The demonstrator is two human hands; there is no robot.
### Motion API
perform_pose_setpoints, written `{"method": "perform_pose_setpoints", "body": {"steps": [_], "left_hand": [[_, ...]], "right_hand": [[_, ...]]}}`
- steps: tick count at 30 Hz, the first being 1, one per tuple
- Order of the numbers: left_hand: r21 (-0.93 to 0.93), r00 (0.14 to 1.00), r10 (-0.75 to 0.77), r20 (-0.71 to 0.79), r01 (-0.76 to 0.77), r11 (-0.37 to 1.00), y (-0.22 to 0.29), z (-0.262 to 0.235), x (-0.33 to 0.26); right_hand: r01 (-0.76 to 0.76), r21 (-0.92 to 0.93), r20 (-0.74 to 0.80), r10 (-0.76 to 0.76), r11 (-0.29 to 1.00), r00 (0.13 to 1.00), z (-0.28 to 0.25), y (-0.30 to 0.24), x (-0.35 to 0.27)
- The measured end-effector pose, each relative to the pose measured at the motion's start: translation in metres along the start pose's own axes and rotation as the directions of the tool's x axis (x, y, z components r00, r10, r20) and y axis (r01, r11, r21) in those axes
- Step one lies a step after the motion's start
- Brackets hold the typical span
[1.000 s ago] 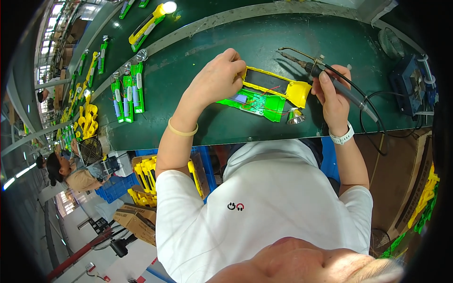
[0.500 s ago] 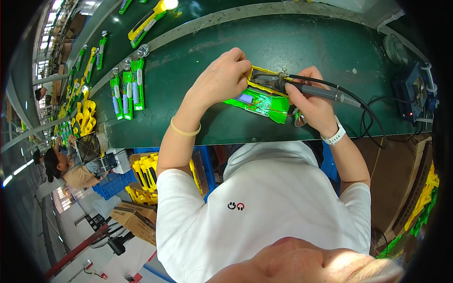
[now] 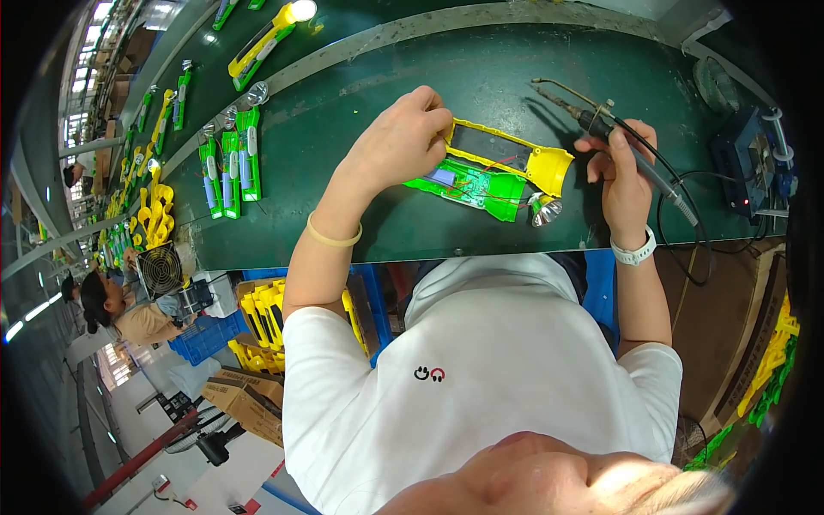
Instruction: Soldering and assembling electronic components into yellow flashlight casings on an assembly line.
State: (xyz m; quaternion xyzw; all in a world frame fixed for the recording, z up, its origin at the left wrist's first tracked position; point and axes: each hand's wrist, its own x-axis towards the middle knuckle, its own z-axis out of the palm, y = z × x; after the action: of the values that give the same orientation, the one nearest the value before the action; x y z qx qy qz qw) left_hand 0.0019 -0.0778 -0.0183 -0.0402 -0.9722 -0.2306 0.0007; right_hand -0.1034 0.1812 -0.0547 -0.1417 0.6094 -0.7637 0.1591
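My left hand is closed on the left end of a yellow flashlight half-shell, its hollow side up. Against the near side of that shell lies a green half-shell with a blue battery cell, a circuit board and red wires in it. A round silver reflector sits at its right end. Away to the right, my right hand grips a soldering iron with a thin feed tube alongside. The iron's tip points up and left, apart from the shells. My left fingertips are partly hidden.
Several green half-shells with reflectors lie at the left. Behind a grey rail are more flashlights. A blue soldering station stands at the right, its cable looping beside my right wrist. Another person sits far left.
My right hand has drawn the soldering iron up and right, off the yellow shell, uncovering the shell's right end and the reflector. My left hand has hardly moved.
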Motion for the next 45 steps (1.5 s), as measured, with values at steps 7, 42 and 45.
{"method": "perform_pose_setpoints", "body": {"steps": [7, 42, 45], "left_hand": [[0.031, 1.000, -0.014, 0.018, 0.013, 0.999, 0.000, 0.002, 0.000], [-0.043, 0.977, 0.068, -0.201, -0.078, 0.996, 0.060, 0.049, 0.005], [0.038, 0.984, 0.099, -0.147, -0.094, 0.995, 0.061, 0.045, 0.007]], "right_hand": [[-0.063, 0.216, 0.033, 0.058, 0.974, 0.998, 0.005, 0.009, -0.004], [-0.057, 0.144, 0.099, 0.043, 0.988, 0.994, -0.003, 0.014, -0.009], [-0.023, 0.183, -0.051, 0.032, 0.983, 0.998, -0.008, 0.005, -0.016]]}}
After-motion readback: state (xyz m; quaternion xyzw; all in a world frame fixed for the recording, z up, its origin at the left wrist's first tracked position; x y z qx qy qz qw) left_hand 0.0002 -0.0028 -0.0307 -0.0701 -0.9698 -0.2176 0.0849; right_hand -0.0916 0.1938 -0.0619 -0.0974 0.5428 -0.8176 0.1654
